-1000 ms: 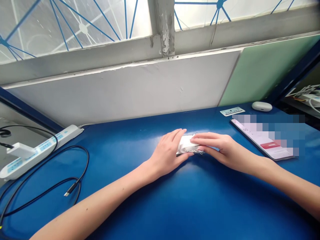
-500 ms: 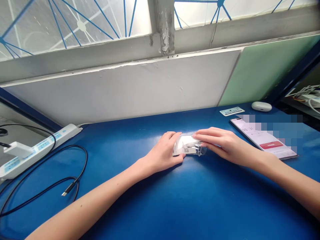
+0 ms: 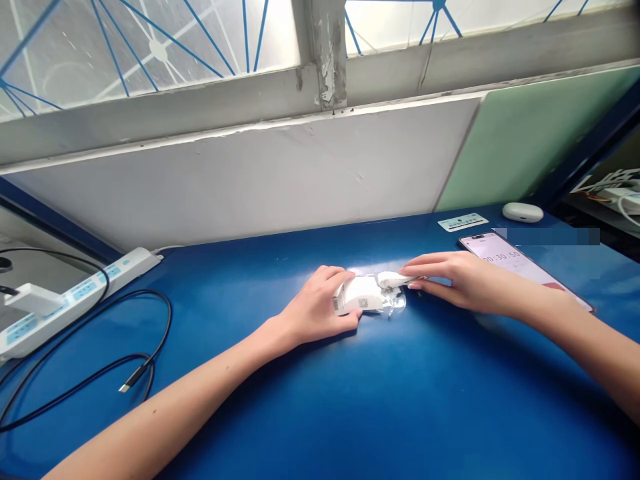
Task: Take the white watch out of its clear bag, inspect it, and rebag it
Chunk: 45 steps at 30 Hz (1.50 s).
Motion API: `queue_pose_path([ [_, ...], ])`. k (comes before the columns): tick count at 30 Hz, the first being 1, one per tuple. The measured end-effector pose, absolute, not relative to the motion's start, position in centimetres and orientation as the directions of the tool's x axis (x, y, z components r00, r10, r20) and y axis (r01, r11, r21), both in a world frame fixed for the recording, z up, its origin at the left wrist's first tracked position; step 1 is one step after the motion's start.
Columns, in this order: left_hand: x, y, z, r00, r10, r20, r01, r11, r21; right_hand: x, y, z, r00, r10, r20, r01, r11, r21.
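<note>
A small clear plastic packet (image 3: pixel 367 297) with a white item and a printed code label inside lies on the blue table (image 3: pixel 350 400) at the centre. My left hand (image 3: pixel 315 310) curls round the packet's left end and grips it. My right hand (image 3: pixel 457 283) pinches the packet's right end, where a white flap (image 3: pixel 393 279) sticks out between its fingertips. Both forearms rest low over the table.
A phone (image 3: pixel 520 267) with a running timer lies right of my right hand. Behind it are a white label card (image 3: pixel 463 222) and a white earbud case (image 3: pixel 523 212). At the left are a white power strip (image 3: pixel 75 297) and a looped black cable (image 3: pixel 120 373).
Both hands shifted slightly left with the packet. The packet has tilted up so its label faces me, and my right fingers now pull a white flap from its right end.
</note>
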<state>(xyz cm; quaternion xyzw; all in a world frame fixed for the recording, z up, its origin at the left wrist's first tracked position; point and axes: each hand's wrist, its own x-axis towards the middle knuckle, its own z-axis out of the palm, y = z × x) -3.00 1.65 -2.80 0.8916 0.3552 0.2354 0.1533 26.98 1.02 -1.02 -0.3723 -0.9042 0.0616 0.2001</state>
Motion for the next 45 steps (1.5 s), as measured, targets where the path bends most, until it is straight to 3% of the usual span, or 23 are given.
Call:
queue_pose_path([
  [8,-2.8,1.5,-3.2,0.606,0.702,0.375,0.541,-0.709,0.452,26.1,0.7,-1.6,-0.639,0.684,0.352,0.640,0.727,-0.251],
  [15,-2.8,1.3,-3.3,0.614,0.697,0.370,0.549,-0.714,0.434,23.8,-0.5,-3.0,-0.658,0.632,0.409,0.675,0.736,-0.052],
  [18,-2.7,1.2,-3.2,0.619,0.697,0.362,0.562,-0.715,0.416,24.0,-0.7,-2.8,-0.666,0.625,0.408,0.678,0.735,-0.020],
  [26,-2.8,1.2,-3.2,0.628,0.699,0.341,0.563,-0.711,0.421,25.3,-0.4,-1.5,-0.639,0.680,0.359,0.701,0.707,-0.093],
  [36,-2.8,1.3,-3.2,0.658,0.669,0.346,0.550,-0.741,0.386,23.8,-0.3,-2.6,-0.667,0.616,0.419,0.660,0.749,-0.051],
  [41,-2.8,1.3,-3.2,0.662,0.669,0.338,0.558,-0.741,0.373,24.4,-0.5,-1.3,-0.615,0.649,0.449,0.716,0.697,-0.027],
  [45,-2.8,1.4,-3.1,0.667,0.666,0.335,0.568,-0.745,0.350,24.0,-1.2,-1.1,-0.633,0.666,0.396,0.715,0.699,-0.032],
])
